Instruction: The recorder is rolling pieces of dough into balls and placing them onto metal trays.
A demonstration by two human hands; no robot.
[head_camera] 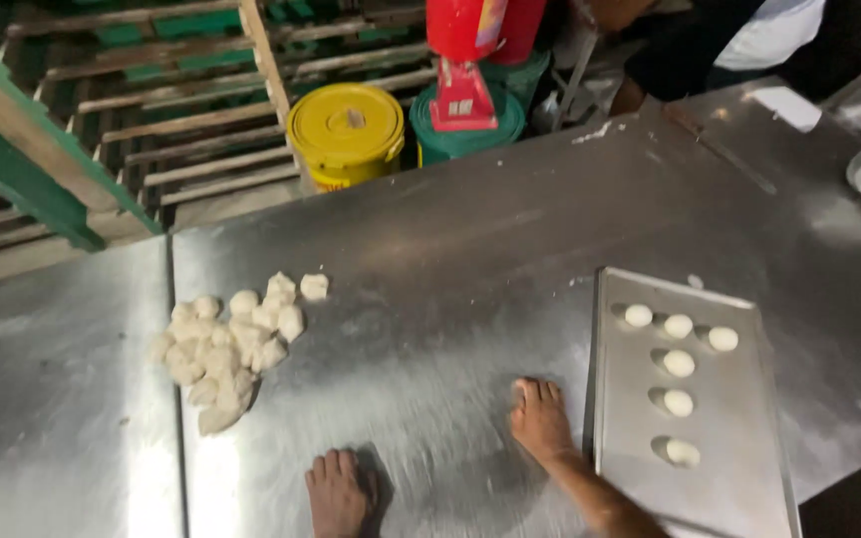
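Both hands press flat on the steel surface (470,259), fingers released and grasping nothing, the left hand (339,493) with the dough pile (226,344) at its 11 o'clock, the right hand (540,418) just beside the tray (739,488) of six dough balls (679,363) at its 3 o'clock.

Left hand (339,490): bare, no glove, ring or watch visible. Right hand (540,418): bare, ungloved; forearm uncovered to the frame edge, no sleeve or wristband in view.
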